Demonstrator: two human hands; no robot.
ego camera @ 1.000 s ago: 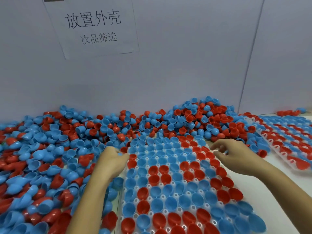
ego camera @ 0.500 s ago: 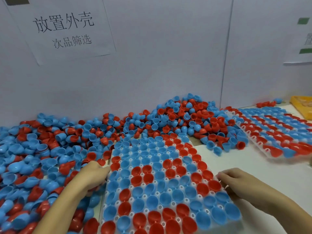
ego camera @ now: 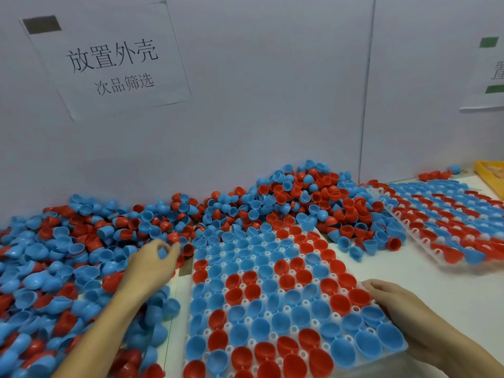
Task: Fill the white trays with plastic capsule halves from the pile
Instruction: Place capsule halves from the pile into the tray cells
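A big pile of red and blue capsule halves [ego camera: 300, 197] lies along the wall and spreads over the left of the table. In front of me sits a white tray [ego camera: 357, 309], its cups filled with red and blue halves. My left hand [ego camera: 152, 266] is in the pile just left of the tray's far corner, and its fingertips pinch a blue capsule half [ego camera: 162, 252]. My right hand [ego camera: 395, 306] lies at the tray's right edge with its fingers curled onto the rim.
A second filled tray [ego camera: 403, 222] lies at the right, partly under the pile's edge. A yellow bin [ego camera: 491, 170] shows at the far right. Paper signs hang on the white wall behind. Bare table lies between the two trays.
The near tray has slid toward me, out from the pile. My right hand moved back along its right edge. My left hand reached into the pile and picked up a blue half.
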